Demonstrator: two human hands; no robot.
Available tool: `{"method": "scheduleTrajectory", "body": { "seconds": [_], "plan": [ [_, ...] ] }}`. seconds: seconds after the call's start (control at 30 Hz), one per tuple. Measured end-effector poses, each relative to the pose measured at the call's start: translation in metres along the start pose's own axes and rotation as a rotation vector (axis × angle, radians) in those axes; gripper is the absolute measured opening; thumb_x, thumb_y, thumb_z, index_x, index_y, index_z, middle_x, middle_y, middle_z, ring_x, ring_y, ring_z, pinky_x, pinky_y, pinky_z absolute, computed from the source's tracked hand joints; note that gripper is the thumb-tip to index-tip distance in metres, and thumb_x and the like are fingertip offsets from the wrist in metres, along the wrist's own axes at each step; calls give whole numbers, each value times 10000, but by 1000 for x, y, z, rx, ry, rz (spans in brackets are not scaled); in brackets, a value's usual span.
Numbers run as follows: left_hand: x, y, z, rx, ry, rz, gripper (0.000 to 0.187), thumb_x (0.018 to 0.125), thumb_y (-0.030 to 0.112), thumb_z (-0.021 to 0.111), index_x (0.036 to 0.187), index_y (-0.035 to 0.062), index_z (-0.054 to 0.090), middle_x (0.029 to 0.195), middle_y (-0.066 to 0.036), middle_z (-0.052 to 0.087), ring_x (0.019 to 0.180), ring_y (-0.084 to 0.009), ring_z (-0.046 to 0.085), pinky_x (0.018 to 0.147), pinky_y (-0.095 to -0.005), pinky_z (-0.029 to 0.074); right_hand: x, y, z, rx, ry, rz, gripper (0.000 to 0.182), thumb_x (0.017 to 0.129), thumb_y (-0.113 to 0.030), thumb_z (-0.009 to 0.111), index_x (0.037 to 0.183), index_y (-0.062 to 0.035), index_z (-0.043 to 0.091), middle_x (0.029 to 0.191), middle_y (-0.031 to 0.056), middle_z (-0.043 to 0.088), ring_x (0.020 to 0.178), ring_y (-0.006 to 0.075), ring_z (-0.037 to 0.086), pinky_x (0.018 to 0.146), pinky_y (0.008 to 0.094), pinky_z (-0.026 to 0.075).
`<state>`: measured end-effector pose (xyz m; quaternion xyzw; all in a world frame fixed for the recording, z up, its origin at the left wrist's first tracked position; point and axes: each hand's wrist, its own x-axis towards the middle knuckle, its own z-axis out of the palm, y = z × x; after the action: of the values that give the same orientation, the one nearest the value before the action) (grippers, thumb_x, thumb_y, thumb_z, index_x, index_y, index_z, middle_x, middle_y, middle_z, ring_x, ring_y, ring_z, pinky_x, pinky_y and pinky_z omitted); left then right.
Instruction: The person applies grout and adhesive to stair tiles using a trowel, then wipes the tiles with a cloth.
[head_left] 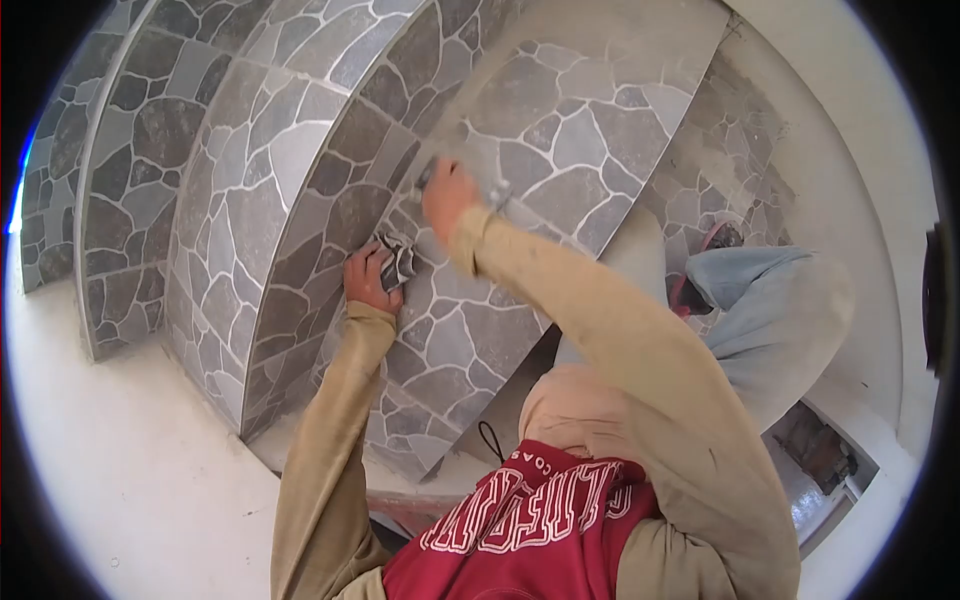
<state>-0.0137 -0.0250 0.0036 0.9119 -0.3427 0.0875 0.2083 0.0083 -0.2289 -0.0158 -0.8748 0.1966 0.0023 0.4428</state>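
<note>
Head: rag (401,262) in left hand (370,279)

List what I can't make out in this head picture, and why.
In the head view:
dark object at the right hand: the hand covers part, blur softens the rest.
crumpled wad at the left hand: partly covered by it; too small to tell cloth from paper.
shirt lettering: folds hide some letters.
black shape at the picture's right edge: outline fades into darkness.

Pale wall (860,90) at right, bright light (16,190) far left
</note>
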Motion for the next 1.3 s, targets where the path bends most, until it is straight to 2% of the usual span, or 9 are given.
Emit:
{"method": "scheduleTrajectory", "body": {
  "seconds": [0.37,0.47,0.57,0.7,0.77,0.8,0.87,1.13,1.3],
  "plan": [
    [2,-7,-4,3,-14,4,417,677,122,631,1089,66,611,1199,-170,580,1080,-400,542,951,-480,419,32,-2,-6,-8,231,-91,393,857,-110,611,1183,69,485,1080,318,569,862,496,646,717,493,556],
    [1,-10,3,23,7,38,415,706,144,660,1110,67,602,1197,-173,579,1073,-402,537,949,-483,417,-38,7,25,-193,370,-210,370,862,-87,580,1180,76,485,1037,294,582,815,462,653,680,461,569],
    [2,-4,-1,7,-19,8,417,707,141,670,1112,67,604,1197,-174,578,1087,-403,534,959,-485,414,-11,14,-13,-234,105,-196,402,863,-97,575,1199,102,477,1039,294,579,865,447,661,667,438,582],
    [2,-3,-1,16,-14,2,425,693,115,651,1111,62,600,1200,-175,575,1081,-404,531,962,-491,412,19,10,-26,-357,144,-127,423,854,-96,586,1204,112,471,924,291,612,957,416,664,742,401,578],
    [4,-6,0,1,1,31,432,686,106,642,1113,61,600,1198,-174,575,1080,-404,530,961,-492,412,-66,4,-50,-817,62,-753,358,862,-107,586,1147,107,558,900,263,614,926,366,677,704,380,581],
    [2,-7,1,2,6,43,440,678,97,632,1115,60,599,1197,-172,574,1079,-404,530,960,-493,413,-79,7,-45,-829,58,-757,358,862,-107,586,1147,107,558,900,263,614,926,366,677,704,380,581],
    [9,1,0,-6,6,22,450,670,92,628,1118,61,600,1193,-172,574,1079,-403,531,958,-492,414,-93,23,-25,-362,70,-210,263,908,-137,554,1072,66,592,997,249,602,771,391,677,611,457,572],
    [7,-5,-3,0,17,2,413,687,116,657,1095,74,603,1199,-156,576,1085,-388,535,947,-472,430,-62,26,-42,-284,159,-157,259,932,-153,518,1113,31,518,947,280,616,755,407,679,600,484,562],
    [-2,-4,-12,-2,-12,-79,443,668,126,693,1102,96,610,1215,-137,572,1096,-375,537,951,-470,443,20,28,-95,-616,27,-277,241,918,-164,513,1084,6,557,1004,274,607,873,399,653,645,482,555]
  ]
}}
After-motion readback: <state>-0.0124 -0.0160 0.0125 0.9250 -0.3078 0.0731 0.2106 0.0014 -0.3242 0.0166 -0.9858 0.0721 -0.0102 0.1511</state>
